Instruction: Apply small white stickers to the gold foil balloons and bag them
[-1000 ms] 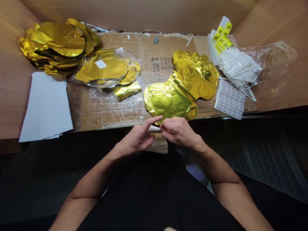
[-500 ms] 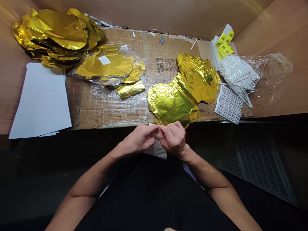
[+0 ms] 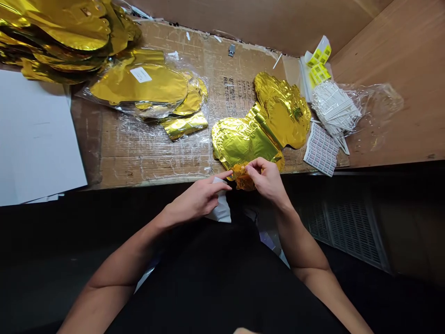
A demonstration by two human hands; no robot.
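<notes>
The handling looked unfinished: the right hand [image 3: 268,182] pinched a crumpled foil piece [image 3: 244,180] at the surface's [image 3: 146,167] front edge; the left hand [image 3: 195,199] extended fingers toward it, whether gripping white paper [image 3: 222,211] I couldn't tell. Bagged foil [image 3: 135,90] apparently remained undone.

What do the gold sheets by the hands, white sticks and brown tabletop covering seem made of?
Gold sheets: likely foil or metallized film, glossy, with crinkled edges and reflections. White sticks: plastic or rolled paper, look smooth and straight; cannot tell. Brown tabletop covering: apparently cardboard, dull, with printed lettering.
</notes>
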